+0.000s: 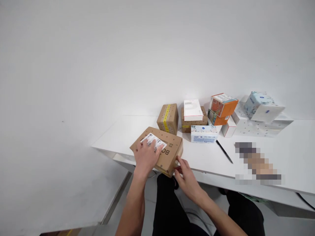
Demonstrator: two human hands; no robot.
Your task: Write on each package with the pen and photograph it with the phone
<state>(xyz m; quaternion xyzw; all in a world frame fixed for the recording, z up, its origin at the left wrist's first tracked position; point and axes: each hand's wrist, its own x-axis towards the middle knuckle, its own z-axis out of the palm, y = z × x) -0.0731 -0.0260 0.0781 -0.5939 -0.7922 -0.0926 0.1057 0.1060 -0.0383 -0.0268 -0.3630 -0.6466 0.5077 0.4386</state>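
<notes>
While I watch through the head camera, my left hand [147,156] lies flat, fingers spread, pressing on the white label [153,142] atop a brown cardboard box [159,150]. That box sits at the near edge of the white tabletop [283,154], slightly overhanging, one corner toward me. My right hand [187,178] cups the box's near corner, fingers curled against the side wall, steadying it rather than lifting, I judge. Matte corrugated card, dark print on top. Behind stand more parcels: a small brown box with yellow tape [168,118], a white carton [193,110] resting on another brown box, a tissue pack [204,133], an orange box [222,105] stacked tilted. A black pen [224,151] lies just beside them.
</notes>
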